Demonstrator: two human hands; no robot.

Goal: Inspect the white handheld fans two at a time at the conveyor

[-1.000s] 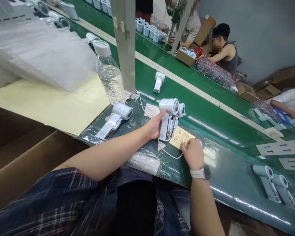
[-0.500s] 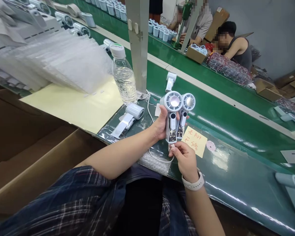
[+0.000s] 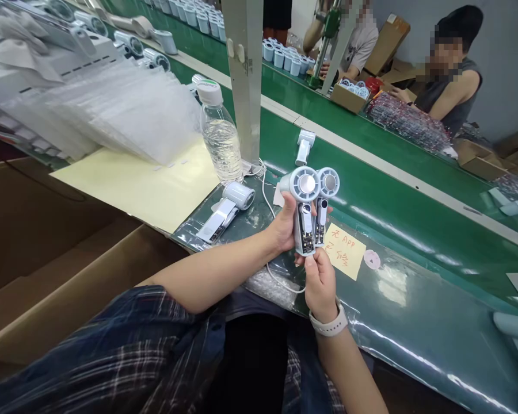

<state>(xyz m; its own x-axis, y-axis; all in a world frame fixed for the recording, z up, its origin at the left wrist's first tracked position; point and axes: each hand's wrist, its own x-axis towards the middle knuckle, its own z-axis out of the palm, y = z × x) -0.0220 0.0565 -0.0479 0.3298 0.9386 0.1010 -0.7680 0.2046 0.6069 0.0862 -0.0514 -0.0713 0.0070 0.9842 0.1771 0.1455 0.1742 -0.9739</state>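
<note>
My left hand [image 3: 285, 224] is wrapped around two light-blue handheld fans, side by side, their round heads up. The nearer fan [image 3: 305, 184] has its handle open at the front, with a circuit board showing. Partly behind it is the second fan [image 3: 328, 183], its handle also uncovered. Pinched at the bottom end of the nearer handle is my right hand [image 3: 320, 282], with a watch on its wrist. A white cable [image 3: 280, 283] runs up into those fingers; its plug is hidden by them. A third open fan [image 3: 227, 211] lies on the bench to the left.
A water bottle [image 3: 220, 135] stands beside a metal post [image 3: 245, 86]. Plastic sleeves [image 3: 125, 109] lie on yellow paper [image 3: 151, 192]. A handwritten note [image 3: 345, 253] is right of my hands. Beyond the green belt [image 3: 371, 190], people work among boxes.
My right thumb and fingers have moved up against the bottom of the nearer fan, covering the cable's plug that showed before. The fans have shifted slightly. A person across the belt has raised their head.
</note>
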